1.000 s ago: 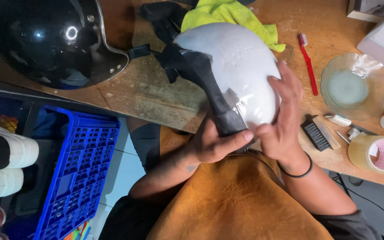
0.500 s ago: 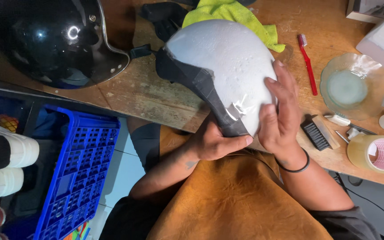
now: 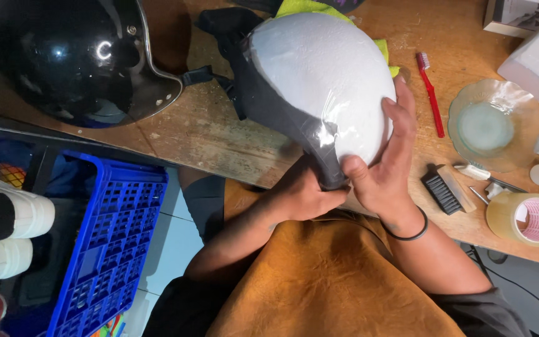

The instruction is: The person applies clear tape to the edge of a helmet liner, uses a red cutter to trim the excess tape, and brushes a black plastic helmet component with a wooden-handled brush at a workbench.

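Note:
A white foam helmet liner (image 3: 325,75) with a black fabric edge and a shiny taped patch rests at the front of the wooden bench. My right hand (image 3: 385,162) wraps around its near right side, fingers spread up over the foam. My left hand (image 3: 301,193) grips the black fabric tip at the liner's lower end, thumb pressed next to the right thumb. A yellow-green cloth (image 3: 307,7) lies behind the liner.
A glossy black helmet shell (image 3: 70,56) sits at the bench's far left. To the right lie a red toothbrush (image 3: 430,93), a glass dish (image 3: 491,125), a small black brush (image 3: 447,190) and a roll of tape (image 3: 528,218). A blue crate (image 3: 107,243) stands below left.
The liner has been turned and lifted up and left, so more white foam faces me. My right hand slid further around its right side; my left hand stays on the black tip.

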